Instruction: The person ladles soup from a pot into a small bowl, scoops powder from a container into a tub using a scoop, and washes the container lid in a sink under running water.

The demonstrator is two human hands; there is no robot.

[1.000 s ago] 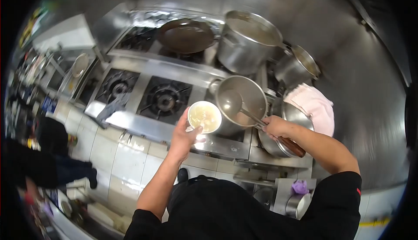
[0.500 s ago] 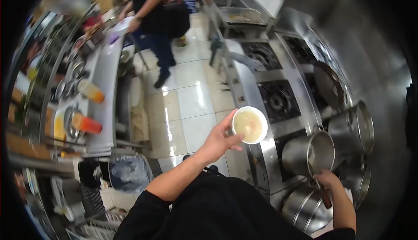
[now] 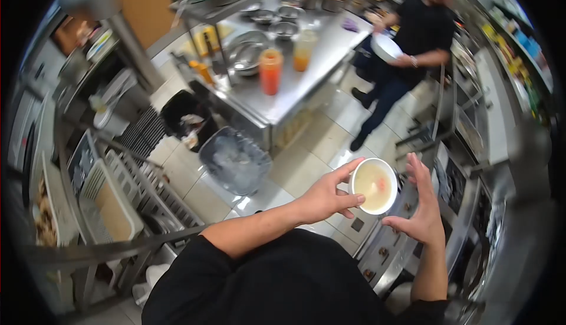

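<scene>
Bowl [image 3: 384,209], one, soup [image 3: 370,185] inside: ahead of torso [image 3: 265,275]. Left hand [image 3: 324,198]: thumb and fingers pinching bowl. Right hand [image 3: 422,212]: just beside, fingers spread (gripping nothing). Hazard: tilting could slop soup out.

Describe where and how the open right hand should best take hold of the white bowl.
Probably by the outer wall below the rim, coming from the right: the right hand is there, and the left hand holds the opposite side. The open-topped white bowl contains pale liquid, so keep it level.
</scene>
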